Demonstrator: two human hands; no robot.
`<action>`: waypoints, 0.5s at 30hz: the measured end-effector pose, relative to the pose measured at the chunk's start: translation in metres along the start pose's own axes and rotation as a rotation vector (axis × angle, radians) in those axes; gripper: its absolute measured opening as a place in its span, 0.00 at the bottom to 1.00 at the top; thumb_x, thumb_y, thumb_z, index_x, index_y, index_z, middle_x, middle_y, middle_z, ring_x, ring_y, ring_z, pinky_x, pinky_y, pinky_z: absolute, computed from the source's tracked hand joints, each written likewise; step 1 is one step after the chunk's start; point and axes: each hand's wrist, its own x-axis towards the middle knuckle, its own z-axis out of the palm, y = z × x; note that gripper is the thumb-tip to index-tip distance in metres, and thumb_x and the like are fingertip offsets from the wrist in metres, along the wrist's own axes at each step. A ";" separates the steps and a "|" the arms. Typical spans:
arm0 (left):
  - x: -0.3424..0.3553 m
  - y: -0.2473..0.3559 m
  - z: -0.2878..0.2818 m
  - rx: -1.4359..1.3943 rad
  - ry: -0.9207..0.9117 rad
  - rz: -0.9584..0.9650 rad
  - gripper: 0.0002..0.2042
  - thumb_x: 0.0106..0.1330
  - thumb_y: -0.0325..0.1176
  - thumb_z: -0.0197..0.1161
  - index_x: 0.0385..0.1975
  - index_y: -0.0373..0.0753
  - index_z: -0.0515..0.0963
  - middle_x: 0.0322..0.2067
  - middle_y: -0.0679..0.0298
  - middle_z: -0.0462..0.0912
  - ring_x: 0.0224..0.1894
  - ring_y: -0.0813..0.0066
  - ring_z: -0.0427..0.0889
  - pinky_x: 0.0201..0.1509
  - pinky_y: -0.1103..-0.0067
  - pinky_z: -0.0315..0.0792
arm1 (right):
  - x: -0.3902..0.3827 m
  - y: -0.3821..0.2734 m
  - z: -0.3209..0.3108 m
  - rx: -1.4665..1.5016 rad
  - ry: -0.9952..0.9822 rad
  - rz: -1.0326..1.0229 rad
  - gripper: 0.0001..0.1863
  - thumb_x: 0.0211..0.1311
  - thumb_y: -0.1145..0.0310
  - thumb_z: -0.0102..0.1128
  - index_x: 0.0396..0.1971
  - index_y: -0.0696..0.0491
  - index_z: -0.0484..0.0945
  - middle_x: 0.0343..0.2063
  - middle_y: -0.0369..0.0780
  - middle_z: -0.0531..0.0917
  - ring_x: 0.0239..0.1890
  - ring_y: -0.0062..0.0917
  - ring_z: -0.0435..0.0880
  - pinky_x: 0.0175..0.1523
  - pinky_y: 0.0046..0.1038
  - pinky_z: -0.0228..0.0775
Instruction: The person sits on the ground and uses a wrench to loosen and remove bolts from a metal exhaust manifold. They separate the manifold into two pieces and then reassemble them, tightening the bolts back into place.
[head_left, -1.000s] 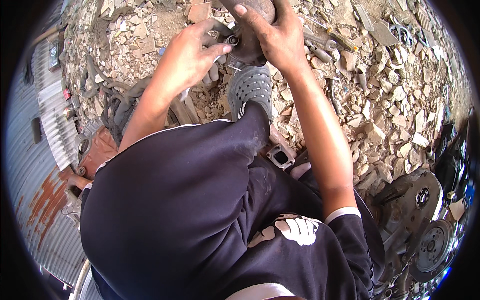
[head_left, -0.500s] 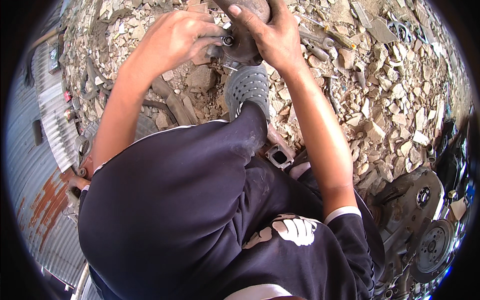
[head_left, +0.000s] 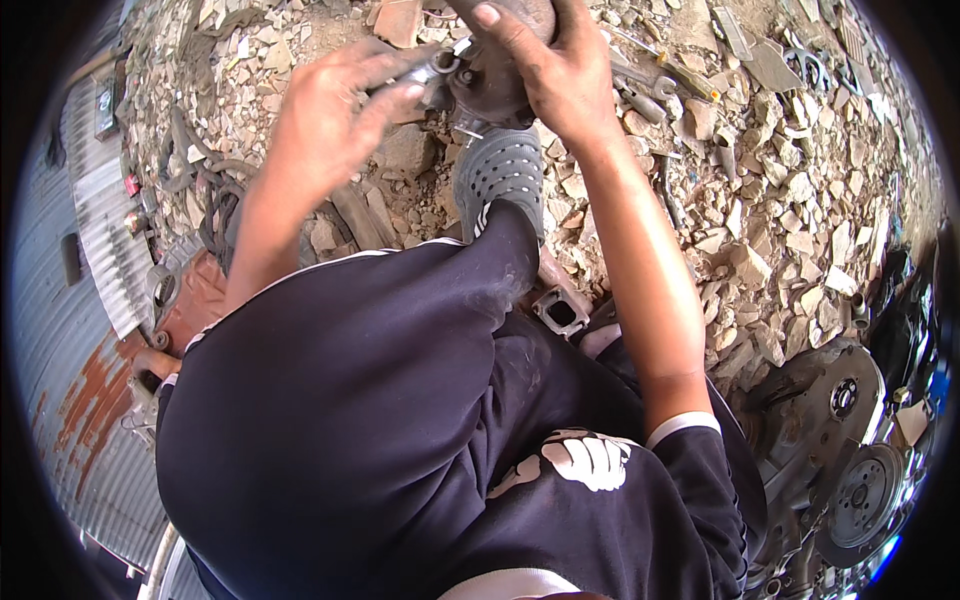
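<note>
My right hand [head_left: 575, 95] is wrapped round a rounded, rusty brown metal part [head_left: 500, 90], its thumb lying along the top. The part's upper end runs out of the picture. A small bolt head or nut [head_left: 466, 77] shows on its left side. Close beside that, my left hand [head_left: 325, 125], slightly blurred, pinches a grey metal piece with a ring-shaped end [head_left: 443, 62] between thumb and fingers. The ring end is right by the rusty part; whether they touch I cannot tell. Beneath the part is my grey clog [head_left: 500, 170] with holes in it.
Broken stones [head_left: 780, 250] cover the ground. A spanner [head_left: 655, 85] and other metal pieces lie right of my right hand. A flanged pipe [head_left: 560, 312] is by my leg. Large engine parts [head_left: 850, 400] stand at lower right, corrugated sheets [head_left: 80, 300] at left.
The ring end, earlier over the small bolt head, has come off it, up and to the left. My left hand has turned and dropped a little. The rusty part has shifted slightly right.
</note>
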 end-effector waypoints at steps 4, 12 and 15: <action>-0.019 0.019 0.025 -0.229 -0.010 -0.322 0.16 0.65 0.30 0.69 0.52 0.40 0.85 0.35 0.61 0.83 0.30 0.75 0.82 0.32 0.79 0.78 | -0.001 -0.010 -0.001 0.090 -0.040 0.076 0.37 0.62 0.54 0.70 0.62 0.65 0.70 0.52 0.55 0.82 0.56 0.35 0.81 0.62 0.35 0.71; -0.021 0.013 0.050 -0.107 0.218 -0.183 0.16 0.65 0.32 0.70 0.52 0.38 0.84 0.27 0.55 0.86 0.23 0.71 0.86 0.30 0.75 0.78 | -0.002 -0.015 0.000 0.007 -0.021 0.065 0.35 0.63 0.54 0.68 0.62 0.63 0.71 0.50 0.55 0.83 0.54 0.37 0.83 0.61 0.36 0.72; -0.011 0.037 0.040 -0.199 0.043 -0.496 0.18 0.67 0.34 0.69 0.55 0.38 0.82 0.21 0.55 0.85 0.20 0.73 0.84 0.28 0.76 0.78 | -0.001 -0.008 -0.002 0.008 -0.028 0.027 0.33 0.65 0.54 0.67 0.61 0.63 0.71 0.50 0.54 0.83 0.54 0.37 0.83 0.61 0.36 0.72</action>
